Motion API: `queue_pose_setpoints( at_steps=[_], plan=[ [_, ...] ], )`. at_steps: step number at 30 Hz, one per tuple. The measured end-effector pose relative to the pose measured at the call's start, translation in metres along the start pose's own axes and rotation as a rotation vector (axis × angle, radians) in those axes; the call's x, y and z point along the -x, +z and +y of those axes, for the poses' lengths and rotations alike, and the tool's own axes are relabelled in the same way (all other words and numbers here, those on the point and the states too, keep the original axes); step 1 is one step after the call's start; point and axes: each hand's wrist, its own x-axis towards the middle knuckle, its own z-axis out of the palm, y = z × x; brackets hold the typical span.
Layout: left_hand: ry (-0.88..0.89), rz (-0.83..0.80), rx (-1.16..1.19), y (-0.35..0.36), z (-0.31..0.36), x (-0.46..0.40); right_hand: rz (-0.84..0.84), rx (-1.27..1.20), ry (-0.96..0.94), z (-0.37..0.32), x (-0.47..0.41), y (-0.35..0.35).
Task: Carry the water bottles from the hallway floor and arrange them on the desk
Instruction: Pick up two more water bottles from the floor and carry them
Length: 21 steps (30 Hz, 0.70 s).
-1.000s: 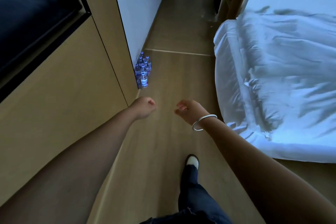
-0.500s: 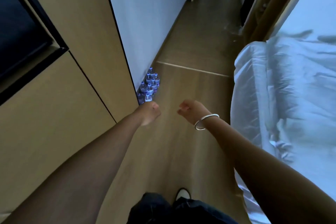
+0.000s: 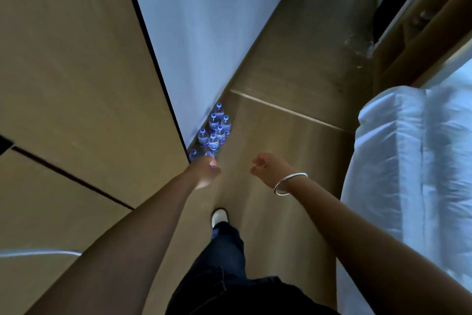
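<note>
A: What is the room like?

B: It has a brown wooden floor (image 3: 293,141) that runs down a hallway. A white wall (image 3: 204,28) is on the left, next to tan wooden panels (image 3: 76,72). A bed with a white crumpled sheet (image 3: 408,161) is on the right.

A: Where are the bottles?

B: The small clear plastic water bottles with blue caps (image 3: 214,130) stand close together on the floor, right against the wall.

A: And the hands?

B: Both reach forward and hold nothing. The left hand (image 3: 205,171) is just in front of the nearest bottle, fingers loose. The right hand (image 3: 265,165) has softly bent fingers, with a silver bangle (image 3: 290,183) on its wrist. One white shoe (image 3: 219,215) is on the floor.
</note>
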Motion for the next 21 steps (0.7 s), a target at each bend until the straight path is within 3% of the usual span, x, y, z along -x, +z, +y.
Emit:
queue_pose_setpoints(
  at_steps=[5, 10, 21],
  plan=[
    [-0.104, -0.017, 0.053, -0.038, 0.007, -0.074, -0.151, 0.158, 0.000, -0.019, -0.088, -0.020],
    [-0.180, 0.068, 0.099, -0.070, 0.020, -0.133, -0.230, 0.167, 0.001, -0.028, -0.155, -0.034],
    [-0.454, 0.099, 0.238, -0.059, 0.033, -0.240, -0.531, 0.272, -0.114, 0.001, -0.295, -0.062]
  ],
)
